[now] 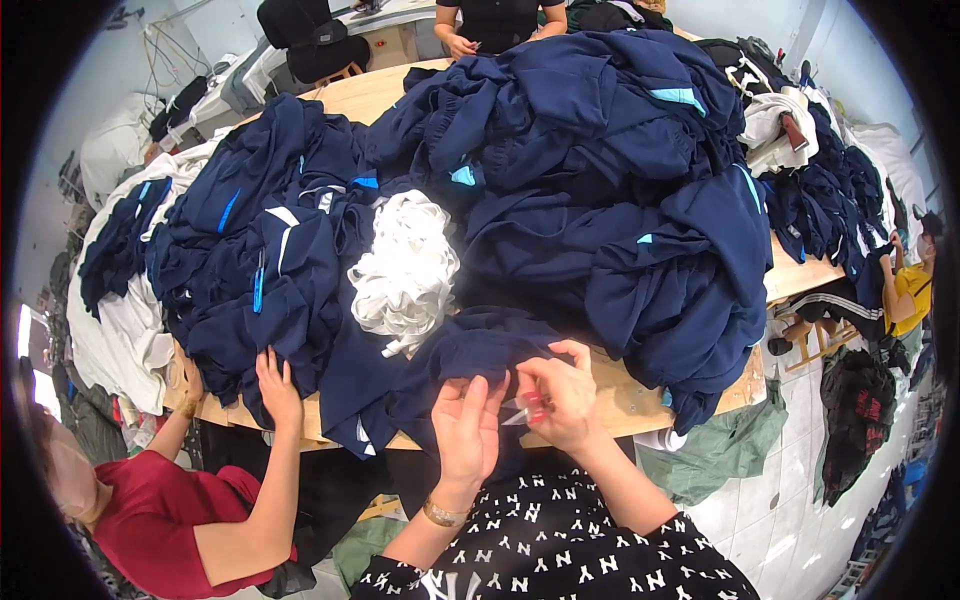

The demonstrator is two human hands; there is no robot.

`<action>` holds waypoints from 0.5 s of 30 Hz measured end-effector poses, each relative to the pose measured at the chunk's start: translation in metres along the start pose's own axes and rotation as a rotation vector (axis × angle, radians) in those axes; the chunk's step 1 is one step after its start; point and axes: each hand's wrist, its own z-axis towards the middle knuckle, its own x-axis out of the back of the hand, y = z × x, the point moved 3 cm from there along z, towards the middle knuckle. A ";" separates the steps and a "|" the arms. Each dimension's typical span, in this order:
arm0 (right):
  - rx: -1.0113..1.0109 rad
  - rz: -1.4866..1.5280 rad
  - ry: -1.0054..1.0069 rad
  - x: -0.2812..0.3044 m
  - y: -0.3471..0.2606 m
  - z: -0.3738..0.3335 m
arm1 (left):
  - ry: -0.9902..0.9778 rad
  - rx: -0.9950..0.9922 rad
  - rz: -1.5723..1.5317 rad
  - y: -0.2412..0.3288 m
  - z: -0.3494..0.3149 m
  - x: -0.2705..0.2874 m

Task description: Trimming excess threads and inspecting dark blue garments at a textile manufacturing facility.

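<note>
A dark navy garment point(470, 345) lies bunched at the near edge of the table. My left hand point(468, 425) pinches its hem between thumb and fingers, palm turned up. Close by on the right, my right hand point(562, 400) is curled around a small pale, pointed tool point(515, 412) that looks like thread snips, with spots of red at the fingers. The tool's tip points toward my left fingers. My curled fingers hide most of it. Just beyond the garment sits a heap of white looped bands point(405, 265).
Large piles of navy garments point(600, 130) with light-blue and white trim cover the wooden table point(620, 400). To my left, a co-worker in a red top point(190, 520) has both hands on a pile. Another person stands across the table. A green sheet point(725, 455) lies on the floor.
</note>
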 end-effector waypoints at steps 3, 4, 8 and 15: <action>0.007 -0.026 0.053 0.003 0.004 -0.001 | -0.042 -0.008 0.002 0.002 0.002 0.000; 0.023 -0.041 -0.064 0.007 0.000 0.003 | -0.038 -0.012 0.011 0.002 0.002 0.000; 0.142 -0.150 -0.147 0.000 -0.003 0.004 | -0.030 -0.016 0.033 0.000 -0.001 0.006; 0.281 -0.278 -0.159 -0.005 -0.002 0.005 | 0.066 -0.060 0.233 0.005 -0.003 0.009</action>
